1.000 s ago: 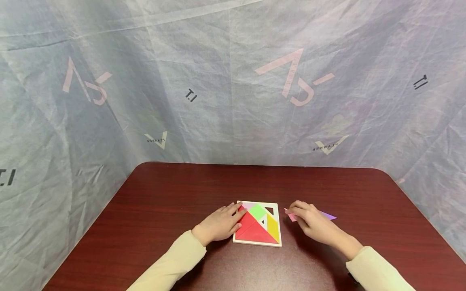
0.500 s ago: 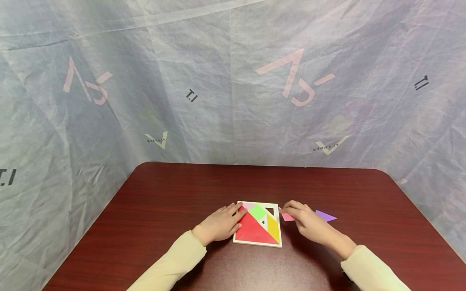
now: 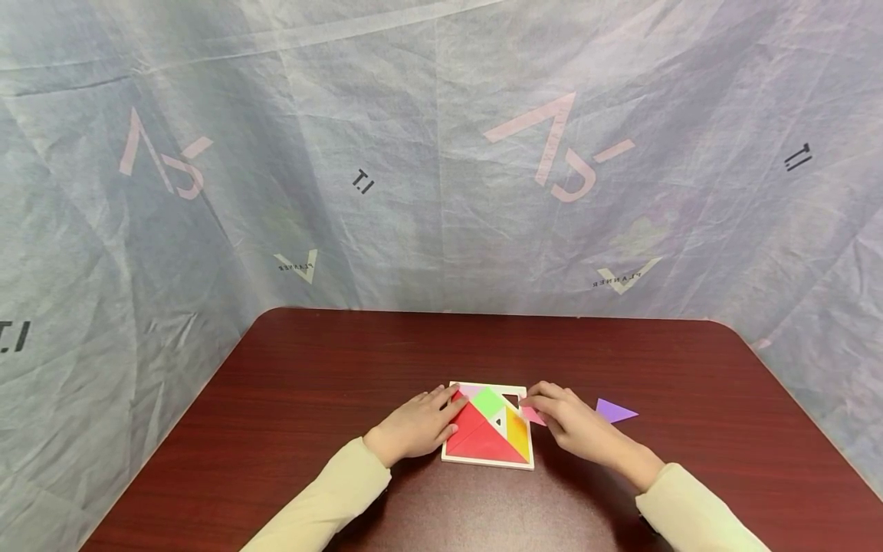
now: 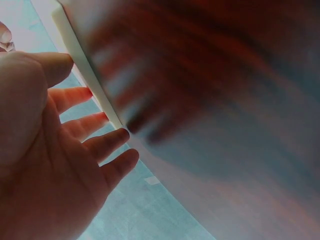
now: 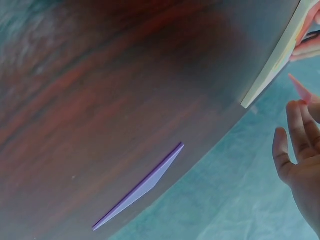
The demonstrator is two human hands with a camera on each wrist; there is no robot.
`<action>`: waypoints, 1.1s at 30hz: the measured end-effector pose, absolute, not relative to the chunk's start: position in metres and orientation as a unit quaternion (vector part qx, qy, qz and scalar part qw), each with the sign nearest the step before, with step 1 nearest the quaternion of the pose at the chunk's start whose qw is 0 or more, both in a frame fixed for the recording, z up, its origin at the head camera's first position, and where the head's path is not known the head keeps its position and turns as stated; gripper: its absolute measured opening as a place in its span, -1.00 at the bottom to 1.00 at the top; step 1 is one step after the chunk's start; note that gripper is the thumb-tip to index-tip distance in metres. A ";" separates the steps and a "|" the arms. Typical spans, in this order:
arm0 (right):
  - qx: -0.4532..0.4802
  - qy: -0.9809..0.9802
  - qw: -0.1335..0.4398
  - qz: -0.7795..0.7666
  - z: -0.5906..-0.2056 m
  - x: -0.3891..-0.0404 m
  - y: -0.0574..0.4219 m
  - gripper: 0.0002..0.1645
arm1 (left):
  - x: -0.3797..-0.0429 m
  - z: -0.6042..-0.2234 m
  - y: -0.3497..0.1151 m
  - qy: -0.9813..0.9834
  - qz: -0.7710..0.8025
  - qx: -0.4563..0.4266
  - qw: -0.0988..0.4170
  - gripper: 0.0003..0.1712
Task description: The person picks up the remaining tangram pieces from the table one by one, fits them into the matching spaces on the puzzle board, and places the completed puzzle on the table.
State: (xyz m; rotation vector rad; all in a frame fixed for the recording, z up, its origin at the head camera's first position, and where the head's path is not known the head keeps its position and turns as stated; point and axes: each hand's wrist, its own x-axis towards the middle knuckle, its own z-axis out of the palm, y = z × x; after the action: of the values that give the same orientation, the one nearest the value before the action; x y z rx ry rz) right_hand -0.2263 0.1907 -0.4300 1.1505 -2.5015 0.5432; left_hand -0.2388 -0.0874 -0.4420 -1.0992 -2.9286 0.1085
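Tangram tray (image 3: 488, 461) steadied on dark table (image 3: 310, 383) by left hand (image 3: 414, 426), fingers flat at left rim. Pink piece (image 3: 533, 415) pinched by right hand (image 3: 569, 422) at tray's right edge. Placement step judged underway; rotation toward empty gap needed. Purple triangle (image 3: 613, 412) left lying apart at right.

Your right hand (image 3: 576, 422) now carries the pink piece (image 3: 532, 415) leftward to the puzzle tray (image 3: 485, 460), leaving the purple triangle (image 3: 612, 412) uncovered behind it.
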 end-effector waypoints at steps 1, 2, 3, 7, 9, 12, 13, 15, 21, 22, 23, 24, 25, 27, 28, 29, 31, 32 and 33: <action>0.405 -0.878 0.166 0.192 -0.430 -0.226 0.190 -0.66 | -0.239 -0.442 -0.087 -0.936 0.034 -0.351 0.006 -0.46; 0.406 -0.878 0.165 0.193 -0.430 -0.226 0.189 -0.67 | -0.239 -0.442 -0.087 -0.936 0.034 -0.352 0.006 -0.46; 0.406 -0.878 0.164 0.193 -0.430 -0.226 0.189 -0.68 | -0.239 -0.441 -0.087 -0.935 0.034 -0.352 0.007 -0.46; 0.408 -0.878 0.160 0.191 -0.430 -0.226 0.186 -0.69 | -0.238 -0.442 -0.087 -0.936 0.034 -0.352 0.007 -0.46; 0.410 -0.878 0.160 0.189 -0.429 -0.226 0.184 -0.68 | -0.238 -0.442 -0.088 -0.936 0.033 -0.351 0.006 -0.46; 0.412 -0.877 0.158 0.188 -0.429 -0.226 0.182 -0.68 | -0.238 -0.442 -0.087 -0.936 0.033 -0.349 0.006 -0.46; 0.412 -0.878 0.156 0.188 -0.429 -0.226 0.181 -0.68 | -0.238 -0.442 -0.088 -0.936 0.034 -0.349 0.006 -0.46; 0.412 -0.878 0.153 0.188 -0.429 -0.227 0.180 -0.68 | -0.238 -0.442 -0.088 -0.936 0.036 -0.349 0.006 -0.46; 0.418 -0.875 0.151 0.189 -0.429 -0.227 0.177 -0.66 | -0.238 -0.442 -0.088 -0.936 0.035 -0.350 0.009 -0.46; 0.420 -0.874 0.152 0.189 -0.430 -0.227 0.176 -0.66 | -0.238 -0.442 -0.088 -0.936 0.035 -0.350 0.010 -0.46; 0.422 -0.873 0.155 0.188 -0.430 -0.228 0.175 -0.66 | -0.238 -0.441 -0.088 -0.936 0.035 -0.351 0.011 -0.46; 0.423 -0.872 0.156 0.189 -0.430 -0.228 0.175 -0.66 | -0.238 -0.441 -0.088 -0.936 0.035 -0.351 0.011 -0.46; 0.423 -0.872 0.158 0.188 -0.431 -0.228 0.174 -0.66 | -0.238 -0.441 -0.087 -0.935 0.035 -0.352 0.012 -0.46; 0.422 -0.872 0.159 0.188 -0.431 -0.229 0.173 -0.67 | -0.238 -0.441 -0.087 -0.935 0.036 -0.352 0.012 -0.46; 0.421 -0.873 0.160 0.187 -0.432 -0.229 0.173 -0.67 | -0.238 -0.441 -0.087 -0.935 0.037 -0.353 0.012 -0.46; 0.421 -0.873 0.160 0.187 -0.432 -0.229 0.173 -0.68 | -0.238 -0.441 -0.087 -0.935 0.037 -0.353 0.013 -0.46; 0.419 -0.874 0.160 0.187 -0.433 -0.230 0.172 -0.68 | -0.238 -0.442 -0.087 -0.934 0.039 -0.354 0.014 -0.46; 0.419 -0.874 0.160 0.188 -0.434 -0.230 0.171 -0.68 | -0.238 -0.442 -0.087 -0.934 0.039 -0.354 0.014 -0.46; 0.420 -0.873 0.160 0.188 -0.434 -0.230 0.171 -0.68 | -0.238 -0.441 -0.087 -0.934 0.039 -0.354 0.014 -0.46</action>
State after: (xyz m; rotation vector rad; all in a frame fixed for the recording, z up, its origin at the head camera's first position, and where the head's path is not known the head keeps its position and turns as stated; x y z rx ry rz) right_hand -0.2303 0.1711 -0.4343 1.1992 -2.4956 0.5374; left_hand -0.2376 -0.0873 -0.4414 -1.1034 -2.9081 0.1212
